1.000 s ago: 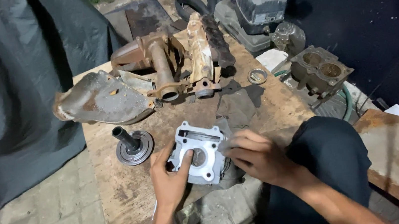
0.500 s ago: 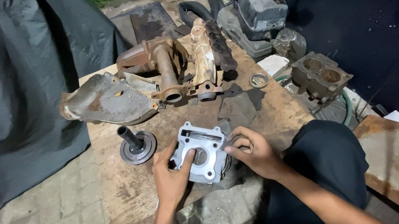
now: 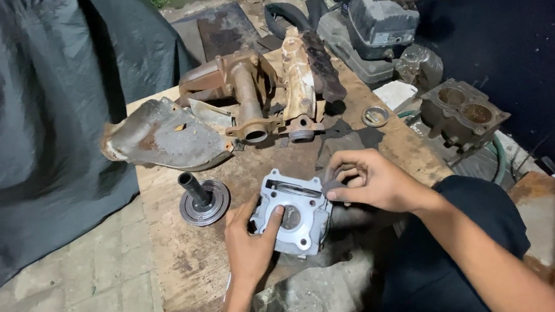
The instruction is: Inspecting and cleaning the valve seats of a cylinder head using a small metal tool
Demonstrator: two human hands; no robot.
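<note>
Head view: cylinder block (image 3: 295,211) is steadied flat on counter (image 3: 184,257) by left hand (image 3: 249,246); right hand (image 3: 371,181) fingers are pinched on a grey pad (image 3: 331,186) at its right edge.

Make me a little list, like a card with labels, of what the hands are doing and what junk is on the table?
Left hand: steadies the silver engine cylinder block, thumb at its round bore.
Right hand: pinches a small dark grey sheet against the block's right edge.
Wooden board: worn and stained.
Left of block: round flanged part, stem upright.
Behind: rusty exhaust pipes, dented metal cover, small ring.
</note>
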